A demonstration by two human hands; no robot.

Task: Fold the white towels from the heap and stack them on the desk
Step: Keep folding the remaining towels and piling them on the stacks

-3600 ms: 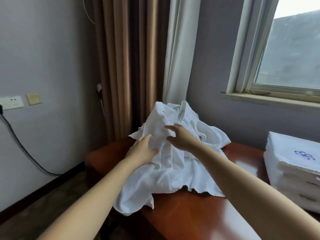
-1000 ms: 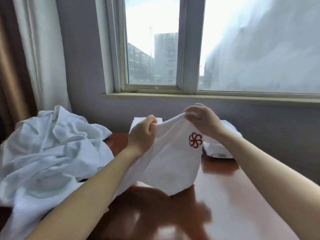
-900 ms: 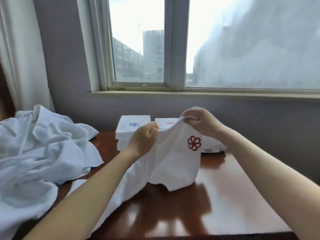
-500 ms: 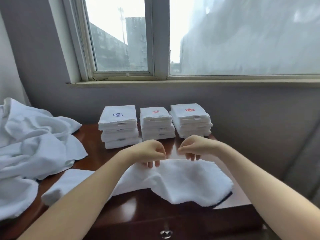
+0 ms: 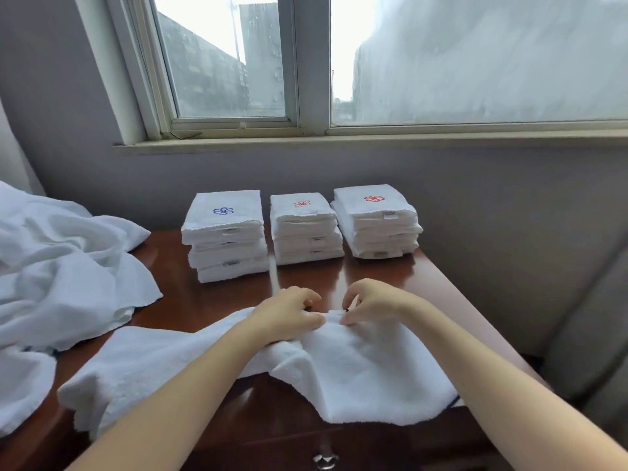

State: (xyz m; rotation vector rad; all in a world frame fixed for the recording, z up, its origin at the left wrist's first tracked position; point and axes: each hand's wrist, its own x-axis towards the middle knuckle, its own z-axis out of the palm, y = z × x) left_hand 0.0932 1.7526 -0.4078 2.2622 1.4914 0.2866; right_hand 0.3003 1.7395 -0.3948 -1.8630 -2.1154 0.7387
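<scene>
From the head camera I look down on a dark wooden desk [image 5: 373, 277] under a window [image 5: 231, 62], with both my bare forearms reaching in from the bottom.

One white towel [image 5: 367, 368] lies rumpled across the front of the desk. My left hand [image 5: 289, 316] and right hand [image 5: 373, 302] meet at its far edge, close together. Both have their fingers curled and pinch the cloth between thumb and fingertips.

A big loose heap [image 5: 61, 266] of white towels covers the left end of the desk and spills past the frame. The left end of the towel lies just beside it; I cannot tell whether they touch.

Three stacks of folded towels stand side by side against the grey wall. The left stack [image 5: 226, 232] has a blue flower mark on top. The middle stack [image 5: 304, 229] and the right stack [image 5: 377, 222] have red marks. The right stack sits near the desk's back right corner.

A strip of bare wood lies between my hands and the stacks, and another between the heap and the left stack. The towel's near right corner reaches the desk's front edge. A metal drawer knob [image 5: 325, 460] shows below that edge. A grey padded seat [image 5: 584, 317] stands just beside the right edge. The window sill [image 5: 339, 141] juts out above the stacks.
</scene>
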